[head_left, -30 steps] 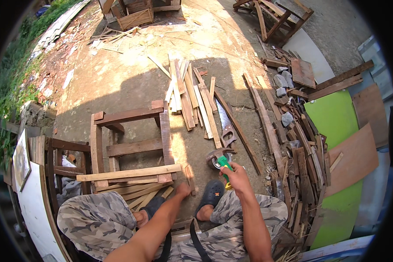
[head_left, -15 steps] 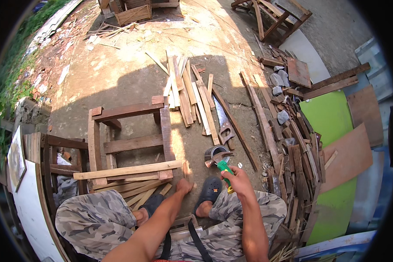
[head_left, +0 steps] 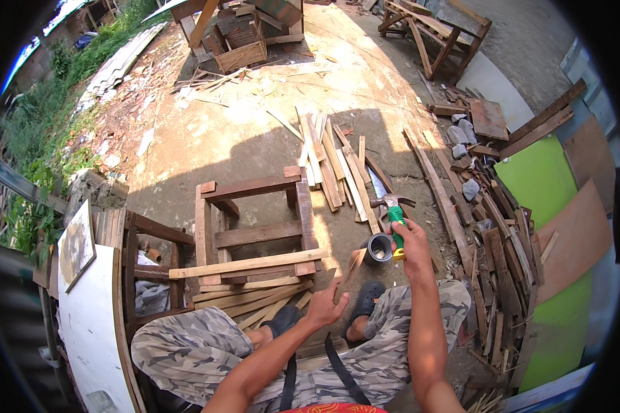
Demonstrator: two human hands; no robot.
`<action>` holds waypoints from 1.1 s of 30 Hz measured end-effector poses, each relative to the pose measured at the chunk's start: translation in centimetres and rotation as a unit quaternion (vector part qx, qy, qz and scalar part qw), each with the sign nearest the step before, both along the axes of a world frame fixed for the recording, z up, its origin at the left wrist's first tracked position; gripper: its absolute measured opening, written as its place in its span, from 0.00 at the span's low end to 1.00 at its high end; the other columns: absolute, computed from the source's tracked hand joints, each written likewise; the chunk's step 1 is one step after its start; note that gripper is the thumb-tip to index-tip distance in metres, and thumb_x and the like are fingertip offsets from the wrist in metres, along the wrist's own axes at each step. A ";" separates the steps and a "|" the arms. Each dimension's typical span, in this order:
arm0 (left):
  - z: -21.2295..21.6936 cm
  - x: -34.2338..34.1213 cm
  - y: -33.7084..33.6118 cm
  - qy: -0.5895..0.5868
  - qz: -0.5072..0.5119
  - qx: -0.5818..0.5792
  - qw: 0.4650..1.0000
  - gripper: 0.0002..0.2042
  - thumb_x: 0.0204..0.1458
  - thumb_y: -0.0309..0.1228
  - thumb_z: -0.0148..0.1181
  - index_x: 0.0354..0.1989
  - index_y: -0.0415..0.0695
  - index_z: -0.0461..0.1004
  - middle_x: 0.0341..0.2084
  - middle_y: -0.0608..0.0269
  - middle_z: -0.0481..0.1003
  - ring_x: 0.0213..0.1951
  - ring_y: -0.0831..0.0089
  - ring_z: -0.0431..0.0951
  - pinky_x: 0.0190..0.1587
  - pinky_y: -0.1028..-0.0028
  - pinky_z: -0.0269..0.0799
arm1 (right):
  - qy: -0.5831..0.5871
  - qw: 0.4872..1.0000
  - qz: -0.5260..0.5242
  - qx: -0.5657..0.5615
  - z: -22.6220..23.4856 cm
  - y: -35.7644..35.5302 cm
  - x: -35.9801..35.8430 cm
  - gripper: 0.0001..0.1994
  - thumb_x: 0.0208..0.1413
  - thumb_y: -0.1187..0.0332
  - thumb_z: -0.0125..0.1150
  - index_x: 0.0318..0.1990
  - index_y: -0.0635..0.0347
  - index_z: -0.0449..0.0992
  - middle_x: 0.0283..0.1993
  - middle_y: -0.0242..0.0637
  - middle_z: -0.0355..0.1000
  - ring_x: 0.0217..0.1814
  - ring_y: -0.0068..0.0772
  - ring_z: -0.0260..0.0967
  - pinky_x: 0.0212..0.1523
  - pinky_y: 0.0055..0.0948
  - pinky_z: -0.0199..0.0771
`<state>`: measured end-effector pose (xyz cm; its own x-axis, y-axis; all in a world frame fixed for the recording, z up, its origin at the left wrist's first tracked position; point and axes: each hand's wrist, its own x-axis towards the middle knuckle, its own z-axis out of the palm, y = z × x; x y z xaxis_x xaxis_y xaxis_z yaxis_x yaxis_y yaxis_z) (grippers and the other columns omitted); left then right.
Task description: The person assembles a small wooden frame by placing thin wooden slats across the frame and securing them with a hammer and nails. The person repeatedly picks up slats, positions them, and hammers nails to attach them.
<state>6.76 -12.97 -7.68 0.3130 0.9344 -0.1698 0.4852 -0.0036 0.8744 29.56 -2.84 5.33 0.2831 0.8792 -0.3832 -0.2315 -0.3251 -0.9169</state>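
Observation:
My right hand (head_left: 412, 242) is wrapped round the green and yellow handle of a claw hammer (head_left: 397, 215), its metal head raised just beyond a dark round can (head_left: 378, 249). Small pale bits show inside the can. My left hand (head_left: 326, 305) is empty, low between my feet, fingers partly stretched and apart. Near its fingertips, a small piece of wood (head_left: 356, 260) sits beside the can. Left of that stands a dark wooden frame (head_left: 258, 234) with stubby corner posts. One pale wooden strip (head_left: 248, 263) lies across its near side, extending past the left corner.
Loose pale slats (head_left: 331, 162) lie beyond the frame, partly covering a handsaw (head_left: 377, 182). More strips (head_left: 255, 301) lie under its near edge. Scrap wood (head_left: 496, 255) and green panels (head_left: 541, 182) line the right. A white board (head_left: 93, 323) leans at left.
The hammer has risen from over the can to beyond it. My left hand has drawn away from the small piece of wood, fingers loosened. The whole view has shifted left and farther ahead.

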 end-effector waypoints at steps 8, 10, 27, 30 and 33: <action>1.2 -3.5 1.6 0.004 0.262 0.026 0.965 0.25 0.61 0.43 0.52 0.61 0.40 0.61 0.40 0.38 0.79 0.42 0.39 0.79 0.43 0.51 0.73 | 0.060 0.997 0.035 -0.014 -1.7 0.8 -1.8 0.08 0.58 0.71 0.63 0.43 0.63 0.74 0.34 0.37 0.75 0.24 0.21 0.67 0.23 0.20 0.68; 1.1 -3.8 2.4 0.026 0.269 0.008 0.963 0.28 0.61 0.45 0.52 0.63 0.40 0.60 0.41 0.36 0.79 0.44 0.38 0.78 0.46 0.50 0.72 | 0.069 0.995 0.064 -0.024 -1.9 0.6 -2.2 0.16 0.57 0.71 0.65 0.51 0.65 0.70 0.36 0.40 0.76 0.25 0.22 0.69 0.24 0.20 0.70; 1.5 -4.1 3.4 0.104 0.207 -0.029 0.972 0.37 0.55 0.58 0.56 0.65 0.44 0.59 0.28 0.40 0.78 0.37 0.39 0.80 0.40 0.50 0.73 | 0.125 0.905 0.363 -0.183 -4.1 0.7 -7.4 0.20 0.63 0.72 0.56 0.62 0.68 0.70 0.44 0.38 0.75 0.32 0.24 0.76 0.23 0.20 0.74; 1.0 -4.1 3.4 0.101 0.223 -0.016 0.969 0.35 0.54 0.58 0.57 0.63 0.46 0.62 0.31 0.42 0.79 0.38 0.41 0.80 0.41 0.50 0.73 | 0.092 0.878 0.419 -0.211 -4.1 2.6 -7.8 0.19 0.63 0.70 0.55 0.61 0.66 0.71 0.45 0.36 0.76 0.31 0.23 0.76 0.24 0.19 0.72; 0.7 -4.0 3.5 0.093 0.222 -0.021 0.970 0.34 0.54 0.58 0.58 0.62 0.47 0.63 0.33 0.43 0.79 0.39 0.41 0.80 0.42 0.49 0.73 | 0.081 0.853 0.460 -0.232 -4.0 4.3 -7.9 0.16 0.64 0.68 0.55 0.56 0.65 0.74 0.41 0.37 0.79 0.29 0.20 0.74 0.21 0.18 0.71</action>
<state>2.72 -9.48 -6.97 -0.1593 0.9613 -0.2250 0.5806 0.2755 0.7662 21.61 1.42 1.35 -0.5342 0.4441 -0.7193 0.2055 -0.7571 -0.6201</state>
